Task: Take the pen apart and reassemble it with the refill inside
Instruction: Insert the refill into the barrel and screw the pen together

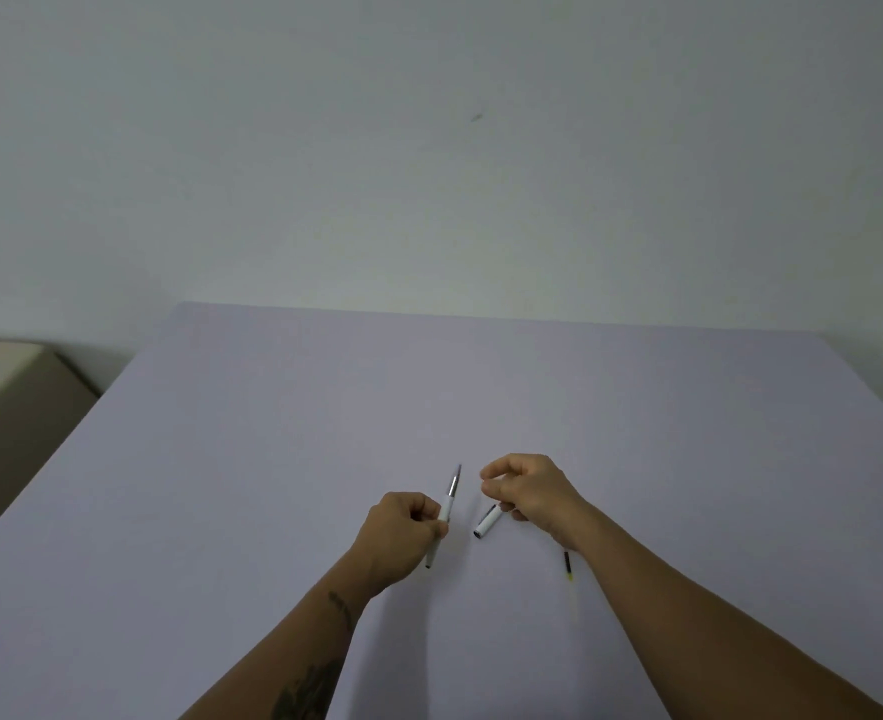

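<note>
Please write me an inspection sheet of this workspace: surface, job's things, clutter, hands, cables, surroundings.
Surface: pale lilac table, bare apart from the pen parts.
Job's things: white pen body with silver tip; white cap on the table; thin dark refill with yellow end beside the right forearm.
Clutter: nothing seen.
Hands: left hand grips the pen body; right hand curled above the cap.
Cables: nothing seen.
Surroundings: plain wall; beige furniture at left.

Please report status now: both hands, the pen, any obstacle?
Left hand grips pen body. Right hand holds cap. Refill on table. No obstacle.
</note>
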Motion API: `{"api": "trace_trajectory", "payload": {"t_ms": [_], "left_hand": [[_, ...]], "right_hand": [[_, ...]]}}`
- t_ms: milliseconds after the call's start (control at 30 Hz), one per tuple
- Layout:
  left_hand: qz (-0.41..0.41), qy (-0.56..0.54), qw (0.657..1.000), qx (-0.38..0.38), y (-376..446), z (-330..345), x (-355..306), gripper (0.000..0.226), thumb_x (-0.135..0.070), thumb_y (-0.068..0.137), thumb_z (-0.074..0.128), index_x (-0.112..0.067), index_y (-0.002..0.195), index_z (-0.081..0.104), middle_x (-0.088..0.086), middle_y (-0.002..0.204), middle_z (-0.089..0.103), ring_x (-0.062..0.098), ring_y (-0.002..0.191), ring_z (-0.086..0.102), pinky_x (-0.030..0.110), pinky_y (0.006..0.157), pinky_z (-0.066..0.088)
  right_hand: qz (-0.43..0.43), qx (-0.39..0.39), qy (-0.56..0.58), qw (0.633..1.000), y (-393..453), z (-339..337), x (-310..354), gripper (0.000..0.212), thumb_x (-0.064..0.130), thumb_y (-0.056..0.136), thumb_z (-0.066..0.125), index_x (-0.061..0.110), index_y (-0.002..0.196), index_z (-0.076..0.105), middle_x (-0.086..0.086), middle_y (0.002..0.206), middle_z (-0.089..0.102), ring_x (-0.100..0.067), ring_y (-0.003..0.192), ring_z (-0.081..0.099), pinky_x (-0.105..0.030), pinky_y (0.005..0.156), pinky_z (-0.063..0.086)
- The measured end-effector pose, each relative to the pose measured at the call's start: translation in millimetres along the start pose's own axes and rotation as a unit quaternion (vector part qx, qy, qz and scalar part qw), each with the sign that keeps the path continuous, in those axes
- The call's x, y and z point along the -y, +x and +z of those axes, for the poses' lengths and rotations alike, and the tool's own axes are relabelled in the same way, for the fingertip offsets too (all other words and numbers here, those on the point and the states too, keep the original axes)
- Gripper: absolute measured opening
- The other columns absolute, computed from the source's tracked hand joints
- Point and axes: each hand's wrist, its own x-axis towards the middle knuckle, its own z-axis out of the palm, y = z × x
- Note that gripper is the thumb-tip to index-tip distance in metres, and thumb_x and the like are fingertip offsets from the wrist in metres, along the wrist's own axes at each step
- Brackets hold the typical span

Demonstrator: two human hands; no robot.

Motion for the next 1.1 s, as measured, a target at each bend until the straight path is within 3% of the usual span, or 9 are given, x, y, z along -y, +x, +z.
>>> {"api": "trace_trajectory", "payload": {"t_ms": [133, 233, 333, 533, 667, 800, 967, 1100], "left_hand": [[-0.037, -0.043, 0.998, -0.01, 9.3, 0.6, 8.1, 0.019, -0.009, 0.086, 0.059, -0.019, 0.083, 0.075, 0.007, 0.09, 0.076, 0.024, 0.084, 0.07, 0.03, 0.074, 0.052], [-0.055, -0.059, 0.997, -0.018, 15.8, 4.2, 9.6, 0.022, -0.005, 0.091, 0.054, -0.015, 0.091, 0.074, 0.007, 0.089, 0.076, 0.02, 0.081, 0.07, 0.025, 0.07, 0.051], [-0.076, -0.075, 0.994, -0.018, 21.2, 7.0, 11.4, 0.022, -0.003, 0.092, 0.053, -0.009, 0.098, 0.073, 0.007, 0.087, 0.074, 0.017, 0.077, 0.068, 0.021, 0.066, 0.049], [-0.106, -0.093, 0.99, -0.02, 25.5, 10.2, 18.3, 0.021, -0.003, 0.092, 0.054, -0.006, 0.1, 0.073, 0.007, 0.084, 0.072, 0.018, 0.075, 0.066, 0.023, 0.066, 0.051], [-0.11, -0.102, 0.989, -0.013, 24.5, 10.9, 24.8, 0.018, -0.003, 0.089, 0.058, -0.011, 0.092, 0.074, 0.008, 0.079, 0.07, 0.02, 0.074, 0.061, 0.028, 0.068, 0.051], [-0.098, -0.097, 0.99, -0.011, 25.4, 9.0, 22.9, 0.018, -0.003, 0.086, 0.061, -0.014, 0.088, 0.076, 0.006, 0.075, 0.066, 0.019, 0.071, 0.058, 0.028, 0.065, 0.048], [-0.076, -0.097, 0.992, 0.001, 18.6, 6.6, 15.7, 0.019, -0.002, 0.086, 0.059, -0.011, 0.09, 0.076, 0.007, 0.07, 0.062, 0.018, 0.064, 0.055, 0.024, 0.056, 0.047], [-0.06, -0.09, 0.994, 0.013, 11.1, 3.2, 13.7, 0.018, -0.004, 0.085, 0.06, -0.012, 0.088, 0.076, 0.007, 0.071, 0.062, 0.018, 0.065, 0.055, 0.026, 0.058, 0.048]], "right_hand": [[-0.009, -0.006, -0.206, 0.979, 26.4, -8.3, -25.4, 0.026, 0.015, 0.085, 0.061, 0.027, 0.106, 0.071, 0.005, 0.086, 0.059, -0.012, 0.074, 0.058, -0.023, 0.064, 0.047], [-0.04, 0.034, -0.314, 0.948, 41.6, -1.3, -39.7, 0.038, 0.01, 0.084, 0.057, 0.027, 0.117, 0.066, 0.002, 0.106, 0.049, -0.016, 0.089, 0.054, -0.026, 0.074, 0.047], [-0.075, 0.039, -0.362, 0.928, 50.0, 6.0, -49.8, 0.038, 0.008, 0.083, 0.055, 0.027, 0.113, 0.066, 0.0, 0.117, 0.044, -0.022, 0.107, 0.052, -0.033, 0.085, 0.049], [-0.135, 0.031, -0.406, 0.903, 62.7, 9.7, -67.2, 0.018, 0.01, 0.082, 0.055, 0.025, 0.091, 0.061, 0.001, 0.106, 0.046, -0.022, 0.098, 0.05, -0.029, 0.068, 0.04], [-0.083, 0.05, -0.292, 0.951, 65.1, 6.2, -60.3, 0.014, 0.011, 0.081, 0.057, 0.024, 0.083, 0.055, 0.003, 0.09, 0.059, -0.025, 0.081, 0.06, -0.034, 0.064, 0.049], [-0.064, -0.009, -0.133, 0.989, 61.4, 0.4, -39.8, 0.009, 0.011, 0.082, 0.066, 0.019, 0.086, 0.066, 0.003, 0.073, 0.063, -0.017, 0.066, 0.06, -0.029, 0.059, 0.049], [-0.03, -0.053, 0.036, 0.997, 47.8, -5.9, -11.7, 0.014, 0.006, 0.079, 0.069, 0.016, 0.089, 0.073, -0.001, 0.072, 0.065, -0.016, 0.063, 0.06, -0.033, 0.065, 0.051], [-0.036, -0.053, 0.069, 0.996, 32.7, -6.0, 4.4, 0.02, 0.001, 0.079, 0.065, 0.014, 0.09, 0.074, -0.001, 0.071, 0.063, -0.017, 0.063, 0.057, -0.034, 0.066, 0.049]]}}
